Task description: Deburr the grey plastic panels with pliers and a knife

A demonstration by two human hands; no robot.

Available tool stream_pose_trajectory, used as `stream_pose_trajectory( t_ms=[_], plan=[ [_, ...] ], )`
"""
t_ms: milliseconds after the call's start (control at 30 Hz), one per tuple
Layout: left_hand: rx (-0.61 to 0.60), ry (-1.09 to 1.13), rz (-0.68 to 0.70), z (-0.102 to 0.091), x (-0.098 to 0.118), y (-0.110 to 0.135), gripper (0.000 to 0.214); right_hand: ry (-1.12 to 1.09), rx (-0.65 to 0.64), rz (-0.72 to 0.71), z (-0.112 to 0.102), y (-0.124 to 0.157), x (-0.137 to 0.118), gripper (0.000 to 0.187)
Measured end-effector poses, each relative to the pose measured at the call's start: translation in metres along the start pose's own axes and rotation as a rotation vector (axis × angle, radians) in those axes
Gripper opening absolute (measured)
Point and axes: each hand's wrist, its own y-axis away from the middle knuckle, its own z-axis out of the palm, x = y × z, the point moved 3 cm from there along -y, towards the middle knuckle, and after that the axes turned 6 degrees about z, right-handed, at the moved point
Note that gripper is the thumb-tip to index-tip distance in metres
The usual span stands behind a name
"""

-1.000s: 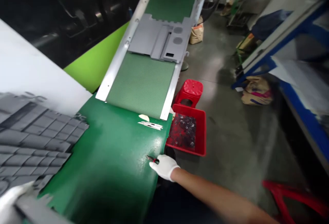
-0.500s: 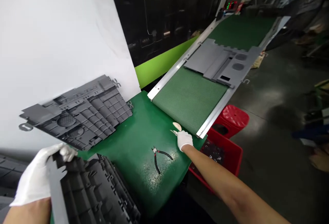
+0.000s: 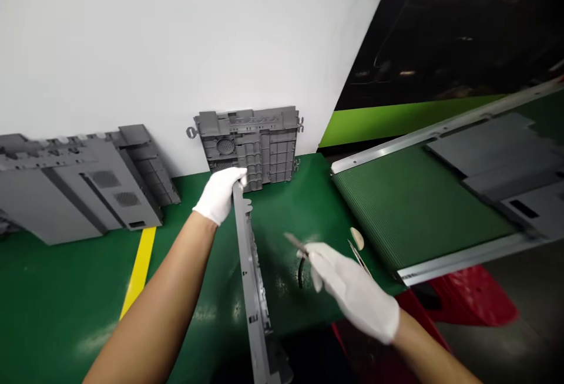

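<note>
While the white-gloved left hand (image 3: 219,196) grips a grey plastic panel (image 3: 252,278), the white-gloved right hand (image 3: 352,290) touches black-handled pliers (image 3: 301,272). Whether it holds them (all blurred) cannot be told.

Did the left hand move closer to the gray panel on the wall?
Yes. The left hand has come up toward the gray plastic panel leaning on the white wall; it was well below, and now reaches its bottom edge in view.
</note>
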Motion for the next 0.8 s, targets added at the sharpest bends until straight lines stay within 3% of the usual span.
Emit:
stream_pose_trajectory(
  t_ms=[100, 167, 367, 600, 800],
  plan=[
    [0.006, 0.021, 0.062, -0.007, -0.007, 0.001, 0.033, 0.167, -0.183, -0.065, 0.025, 0.037, -0.048, 0.038],
    [0.022, 0.044, 0.094, -0.011, -0.01, 0.001, 0.032, 0.275, -0.185, -0.062, 0.039, 0.049, -0.059, 0.037],
    [0.042, 0.046, 0.12, -0.023, -0.014, 0.003, 0.031, 0.402, 0.018, 0.076, 0.067, 0.062, -0.053, 0.041],
    [0.063, 0.079, 0.181, -0.031, -0.014, 0.012, 0.031, 0.327, 0.024, 0.179, 0.078, 0.081, -0.031, 0.034],
    [0.053, 0.125, 0.201, -0.031, -0.013, 0.016, 0.03, 0.395, 0.031, 0.173, 0.077, 0.086, -0.032, 0.031]
  ],
)
